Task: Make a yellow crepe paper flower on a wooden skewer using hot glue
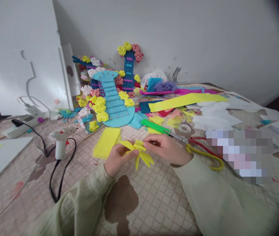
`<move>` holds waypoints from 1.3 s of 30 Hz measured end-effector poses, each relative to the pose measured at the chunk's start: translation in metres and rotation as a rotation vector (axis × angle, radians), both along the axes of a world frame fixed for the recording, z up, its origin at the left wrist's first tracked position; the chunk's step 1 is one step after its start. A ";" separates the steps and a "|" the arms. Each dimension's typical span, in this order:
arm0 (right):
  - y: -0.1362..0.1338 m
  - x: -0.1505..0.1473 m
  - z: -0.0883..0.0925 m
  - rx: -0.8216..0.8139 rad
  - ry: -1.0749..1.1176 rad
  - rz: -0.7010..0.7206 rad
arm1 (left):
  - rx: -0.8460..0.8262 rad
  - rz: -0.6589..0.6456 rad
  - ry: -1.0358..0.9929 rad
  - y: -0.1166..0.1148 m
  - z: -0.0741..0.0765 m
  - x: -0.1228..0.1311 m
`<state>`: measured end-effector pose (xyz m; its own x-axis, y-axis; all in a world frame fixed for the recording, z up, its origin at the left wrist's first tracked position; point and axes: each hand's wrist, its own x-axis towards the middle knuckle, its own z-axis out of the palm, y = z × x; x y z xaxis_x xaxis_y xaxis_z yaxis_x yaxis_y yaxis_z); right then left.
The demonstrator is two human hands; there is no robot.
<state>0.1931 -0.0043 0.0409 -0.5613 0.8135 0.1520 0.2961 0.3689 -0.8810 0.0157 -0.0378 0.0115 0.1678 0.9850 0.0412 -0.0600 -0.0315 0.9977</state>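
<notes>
The fingers of our left hand are closed on a folded yellow paper and pinch it at its left side. The fingers of our right hand pinch the same paper from the right, with the thumb on top. Both hands grip it, so the paper sits between them, near the middle of the view and a little above the bench. Some pointed ends of the paper hang down under our hands.

Just behind the left hand, a flat yellow sheet lies on the bench. Further left, a white glue gun stands upright and its black cable curls toward us. Beside our right wrist lie scissors with yellow handles, and a tape roll is just behind them. At the far side of the bench, a blue paper guitar leans near the wall, with yellow and pink paper flowers around it. Many coloured paper scraps are spread to the right of it.
</notes>
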 end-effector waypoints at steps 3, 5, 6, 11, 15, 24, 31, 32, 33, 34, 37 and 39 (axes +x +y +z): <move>-0.001 -0.001 -0.001 0.014 -0.002 -0.021 | 0.047 0.061 0.089 -0.004 0.003 0.001; -0.002 -0.002 -0.002 0.024 -0.002 -0.041 | 0.062 0.099 0.112 -0.007 0.005 0.002; -0.002 -0.003 -0.003 0.030 -0.002 -0.047 | 0.064 0.112 0.110 -0.007 0.005 0.002; -0.003 -0.007 -0.007 0.050 0.005 -0.064 | 0.014 0.148 0.060 -0.007 0.000 0.004; -0.004 -0.009 -0.009 0.060 0.015 -0.082 | 0.003 0.171 0.050 -0.007 -0.004 0.004; -0.005 -0.009 -0.008 0.019 0.030 -0.094 | 0.055 0.168 0.100 -0.009 -0.002 0.004; -0.005 -0.008 -0.005 -0.124 0.067 -0.094 | 0.110 0.119 0.143 -0.008 0.000 0.003; -0.005 -0.008 -0.004 -0.147 0.070 -0.093 | 0.119 0.111 0.143 -0.008 0.000 0.003; -0.005 -0.007 -0.003 -0.166 0.071 -0.093 | 0.127 0.105 0.144 -0.008 0.001 0.003; -0.005 -0.007 -0.003 -0.180 0.072 -0.093 | 0.133 0.102 0.145 -0.008 0.001 0.003; -0.005 -0.007 -0.002 -0.195 0.072 -0.098 | 0.130 0.102 0.144 -0.008 0.001 0.004; -0.005 -0.007 -0.002 -0.197 0.072 -0.100 | 0.119 0.112 0.140 -0.008 0.001 0.004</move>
<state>0.1862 -0.0095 0.0394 -0.4694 0.8827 0.0220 0.2561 0.1600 -0.9533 0.0199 -0.0463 0.0130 0.0702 0.9873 0.1424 0.0894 -0.1484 0.9849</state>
